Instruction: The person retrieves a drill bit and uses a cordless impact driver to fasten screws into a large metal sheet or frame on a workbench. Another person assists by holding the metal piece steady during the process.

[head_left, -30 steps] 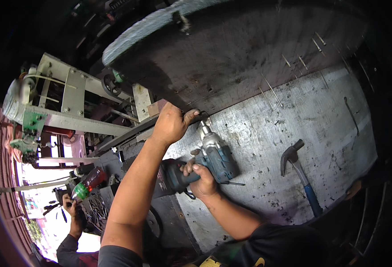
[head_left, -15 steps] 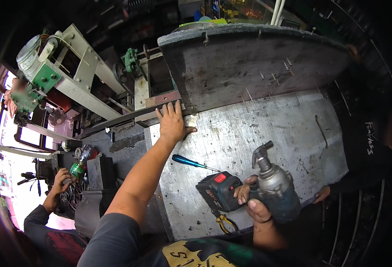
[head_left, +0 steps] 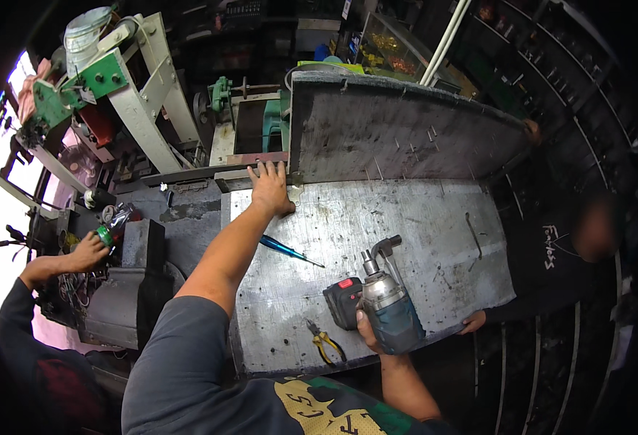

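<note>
In the head view, the person's left hand (head_left: 270, 190) lay with its fingers spread at the far left corner of a worn, silver-grey metal sheet (head_left: 428, 210), its fingertips near the lower left corner of an upright, dark, flat panel (head_left: 362, 127); several thin metal pins (head_left: 412, 147) jutted from that panel's face. The right hand (head_left: 367, 335) was wrapped about the grip of a teal-and-black cordless power wrench with a silver metal nose (head_left: 394, 315), its thumb in sight and its other fingers mostly hidden; the wrench was held over the near part of the sheet, nose toward the panel, a black battery pack with a red button (head_left: 344, 301) at its left. Just behind the nose showed a dark curved hammer head (head_left: 386, 245); left of the wrench lay a screwdriver with a translucent blue handle (head_left: 284, 247) and, nearer the person, pliers with yellow-and-black handles (head_left: 325, 343). A co-worker's hand (head_left: 473, 322) touched the sheet's right edge; at far left, another co-worker's hand (head_left: 89, 252) held a green-and-clear bottle (head_left: 109, 232).
</note>
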A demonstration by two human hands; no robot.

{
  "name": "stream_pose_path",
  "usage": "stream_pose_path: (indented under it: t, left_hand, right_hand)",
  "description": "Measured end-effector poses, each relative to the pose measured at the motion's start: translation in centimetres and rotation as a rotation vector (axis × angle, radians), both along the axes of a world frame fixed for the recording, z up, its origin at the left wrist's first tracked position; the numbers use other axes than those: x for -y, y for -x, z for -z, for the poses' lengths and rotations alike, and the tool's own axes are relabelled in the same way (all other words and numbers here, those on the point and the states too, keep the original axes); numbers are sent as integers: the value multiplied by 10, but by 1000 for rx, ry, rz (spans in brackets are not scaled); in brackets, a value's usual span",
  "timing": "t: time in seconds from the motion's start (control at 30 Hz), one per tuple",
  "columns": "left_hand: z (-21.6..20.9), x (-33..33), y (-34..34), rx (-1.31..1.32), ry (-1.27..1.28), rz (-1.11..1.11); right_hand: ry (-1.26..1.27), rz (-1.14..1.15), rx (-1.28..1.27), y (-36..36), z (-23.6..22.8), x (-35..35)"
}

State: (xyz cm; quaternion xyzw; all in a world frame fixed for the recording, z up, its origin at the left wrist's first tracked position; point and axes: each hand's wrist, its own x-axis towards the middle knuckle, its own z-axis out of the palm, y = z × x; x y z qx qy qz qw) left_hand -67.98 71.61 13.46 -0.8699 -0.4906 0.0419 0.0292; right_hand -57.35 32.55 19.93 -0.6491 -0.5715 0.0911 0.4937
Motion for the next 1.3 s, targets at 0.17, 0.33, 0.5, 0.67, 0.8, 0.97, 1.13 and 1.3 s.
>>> stream_pose_path:
  t: [0.17,0.33,0.5,0.67,0.8,0.97,1.13,1.3]
  left_hand:
    - [4,0,-4,-9,-7,4]
    - [3,-12,17,36,-11,130]
    - [-2,-36,31,-43,67,217]
    - [-11,-85,43,-20,250,112]
    - [-5,-112,75,-148,261,87]
    - [5,-118,80,-185,232,72]
    - [2,-120,79,-184,219,100]
    - [4,-122,81,-152,238,100]
  right_hand:
    - [114,-119,334,-7,-5,12]
    - [148,-248,-270,-79,4,41]
    - [768,254,188,-139,76,21]
    - [870,198,245,-153,110,-1]
    - [690,14,51,-173,79,-37]
    - [957,-66,-759,-153,62,-140]
    - [858,-76,-703,-100,85,-200]
    - [947,-225,-635,-94,87,-232]
